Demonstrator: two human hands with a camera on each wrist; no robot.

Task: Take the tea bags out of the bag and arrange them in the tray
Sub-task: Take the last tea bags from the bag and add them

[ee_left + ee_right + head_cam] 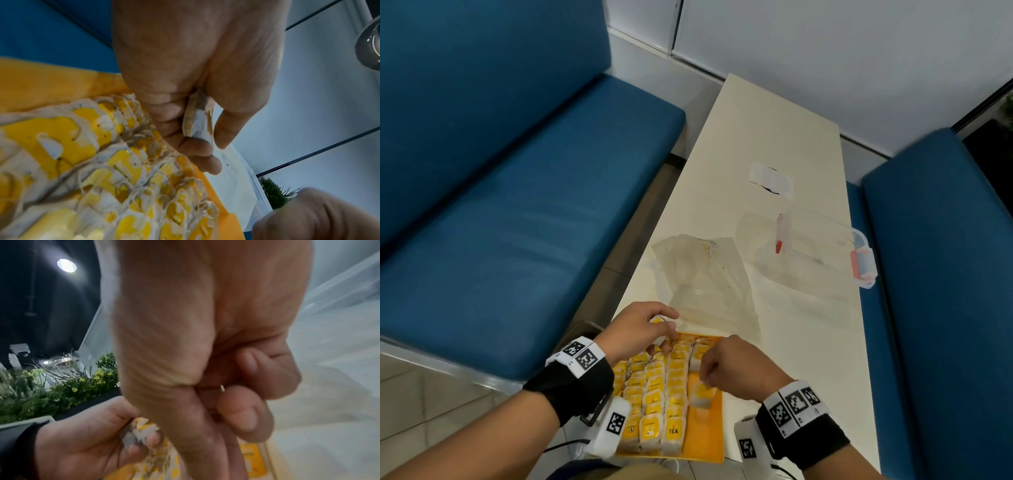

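Note:
A yellow tray [709, 442] lies at the table's near edge, with rows of yellow-labelled tea bags [654, 401] overlapping across its left and middle. My left hand [664, 329] hovers over the tray's far left corner and grips a small bunch of tea bags [197, 120] between thumb and fingers. My right hand [709, 373] is over the tray's right column, with its fingers [244, 415] curled. Its thumb and forefinger pinch the top of a single tea bag [702, 394] that lies on the tray. The clear plastic bag [705, 274] lies flat and looks empty just beyond the tray.
A clear plastic box [818, 250] with red latches sits on the white table [774, 130] to the right, with a small white wrapper [770, 178] beyond it. Blue benches [517, 205] flank the narrow table on both sides. Plants [61, 386] show behind it.

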